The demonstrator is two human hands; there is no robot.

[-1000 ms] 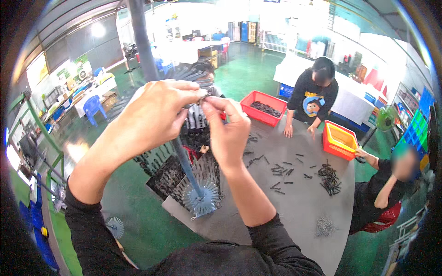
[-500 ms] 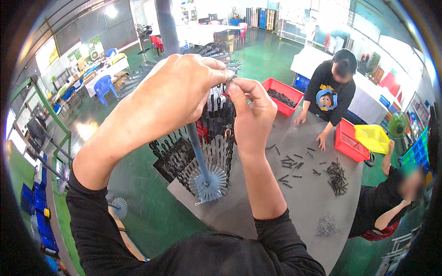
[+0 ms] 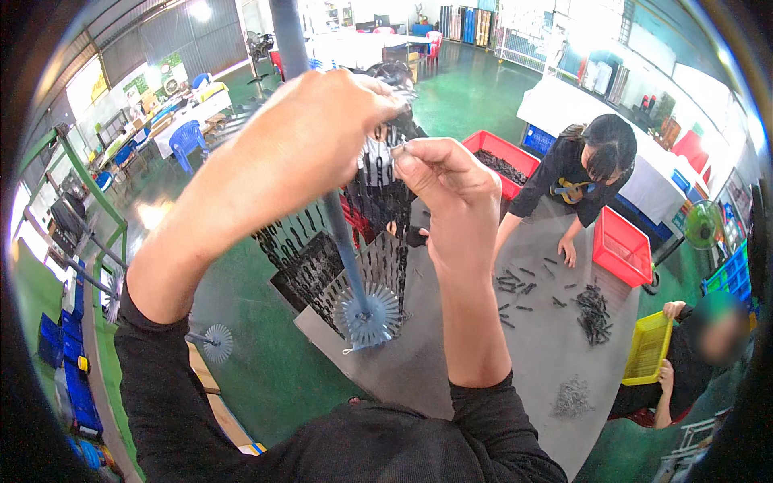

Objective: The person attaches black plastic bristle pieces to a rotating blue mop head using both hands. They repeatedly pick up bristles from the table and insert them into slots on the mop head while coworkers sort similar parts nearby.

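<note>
My left hand [image 3: 342, 109] is raised at the upper rim of a round rack, its fingers curled together and their tips blurred; what they hold cannot be made out. Just below and to the right, my right hand [image 3: 455, 177] pinches thumb against forefinger, with any small thing between them too unclear to name. A blue-grey pole [image 3: 345, 249] rises through the rack to a slotted disc [image 3: 369, 315] at its foot. Chains of small dark links [image 3: 385, 173] hang around the pole. My left forearm covers much of the rack's top.
Dark strip-like pieces [image 3: 594, 314] and a heap of small metal bits [image 3: 572, 398] lie on the grey table [image 3: 531, 386]. Across it a person [image 3: 600, 153] reaches near a red basket [image 3: 622, 248]. At right another person holds a yellow basket [image 3: 649, 348]. A red bin [image 3: 503, 161] holds dark pieces.
My hands have come apart: the left stays up at the rim, the right sits slightly lower and right. The seated person's yellow basket has come down and nearer, away from the red basket.
</note>
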